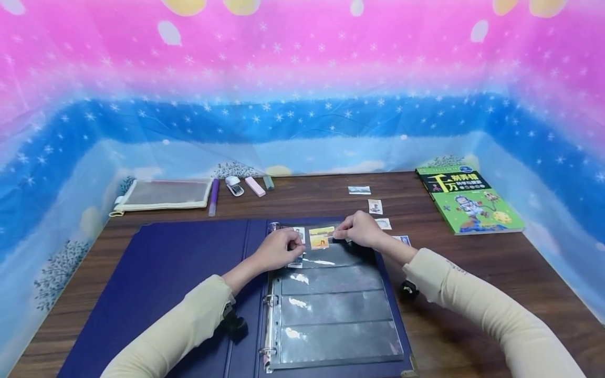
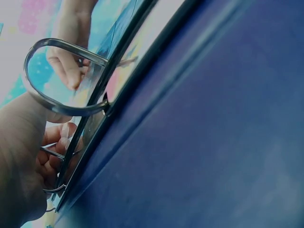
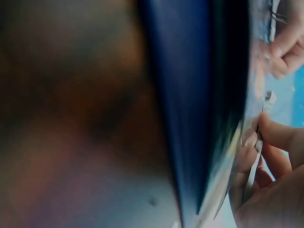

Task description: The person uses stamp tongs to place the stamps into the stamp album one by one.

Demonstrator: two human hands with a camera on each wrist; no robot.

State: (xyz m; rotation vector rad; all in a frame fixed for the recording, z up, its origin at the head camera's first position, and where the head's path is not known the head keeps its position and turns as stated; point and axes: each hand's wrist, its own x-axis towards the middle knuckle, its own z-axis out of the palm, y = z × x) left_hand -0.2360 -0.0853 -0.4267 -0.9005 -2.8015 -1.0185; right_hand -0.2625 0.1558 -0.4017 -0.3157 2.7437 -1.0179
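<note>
Presently, right hand (image 1: 363, 230): at the far part of the page, thumb and fingers drawn narrow, pinching slim metal tweezers (image 3: 259, 144); the textured grip shows in the right wrist view.
Left hand (image 1: 279, 249): over the far left corner of the page, fingers curled inward, thumb and forefinger close together; whether clear film is pinched between them, cannot tell.
Yellow stamp (image 1: 321, 238): at the top row of the page, between the two hands, right edge just beside the tweezers' tip; grip of the tip on it not confirmed.
Printed paper at left hand (image 1: 296, 261): shows on the far and near sides of the fingers, mostly covered; one stamp or two, cannot tell.
Stock page (image 1: 340, 310): dark backing with clear horizontal pockets, held on metal rings (image 1: 269, 300) along its left side.
Stamp album (image 1: 175, 273): navy ring binder, spread on the wooden table (image 1: 454, 294), cover to the left, page to the right.
Loose stamps, far to near: pale landscape stamp (image 1: 359, 190), small upright stamp (image 1: 375, 207), white stamp (image 1: 384, 224), blue-printed stamp (image 1: 403, 240), the last partly behind the right arm.
Far right: green book (image 1: 472, 210), astronaut cartoon on its cover.
Far left: mesh zip pouch (image 1: 163, 193), purple pen (image 1: 214, 197), white-and-grey correction tape (image 1: 234, 186), pink block (image 1: 255, 186), grey-green block (image 1: 268, 182).
Surround: pink-and-blue snowflake cloth (image 1: 302, 115).
</note>
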